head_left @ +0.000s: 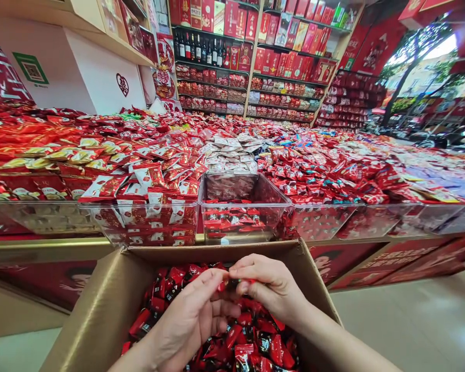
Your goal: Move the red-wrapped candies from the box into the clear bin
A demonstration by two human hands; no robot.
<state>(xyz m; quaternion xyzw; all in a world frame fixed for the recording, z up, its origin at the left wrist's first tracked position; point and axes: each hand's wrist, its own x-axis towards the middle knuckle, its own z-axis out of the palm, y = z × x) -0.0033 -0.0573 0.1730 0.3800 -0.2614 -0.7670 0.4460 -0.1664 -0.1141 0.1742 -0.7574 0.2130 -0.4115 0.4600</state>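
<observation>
My left hand [196, 312] and my right hand [269, 289] meet over an open cardboard box [89, 305]. Between their fingertips is a small red and black wrapped candy [232, 283], pinched from both sides and partly hidden by the fingers. Below, many loose candies [263, 341] in the same red and black wrappers fill the box. Just beyond the box's far flap stands a clear plastic bin [244, 194], with a low layer of red packets in its bottom.
Packed bins of red and white packets [147, 191] lie left of the low bin; red packets [318, 175] heap to its right. White packets [230, 152] sit behind. Shelves with bottles [197, 49] and gift boxes line the back wall. Tiled floor [411, 320] shows at right.
</observation>
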